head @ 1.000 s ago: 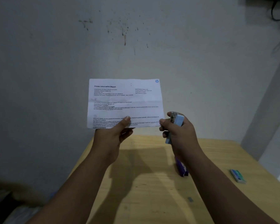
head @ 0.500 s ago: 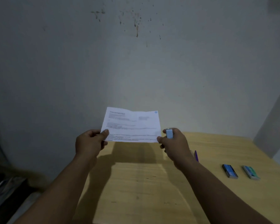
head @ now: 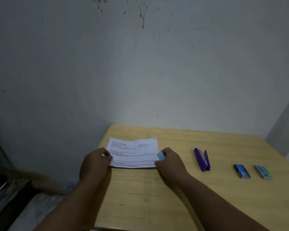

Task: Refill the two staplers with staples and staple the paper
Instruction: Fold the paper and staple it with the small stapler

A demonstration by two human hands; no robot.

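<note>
A printed white paper [head: 133,153] lies on the wooden table [head: 157,197] near its far left corner. My left hand [head: 94,163] pinches the paper's left edge. My right hand [head: 169,162] grips a small light-blue stapler [head: 161,155] at the paper's right edge; only the stapler's end shows above my fingers. A purple stapler [head: 202,159] lies on the table to the right of my right hand. Further right lie two staple boxes, a dark blue one [head: 242,170] and a teal one [head: 263,172].
A stained grey wall [head: 140,64] rises right behind the table. The table's left edge drops to a dark floor [head: 15,205] with blurred clutter. A pale wall corner [head: 287,127] stands at the far right.
Both hands have lowered the paper from mid-air down onto the table. The view has tilted down, bringing the purple stapler and both staple boxes fully into sight.
</note>
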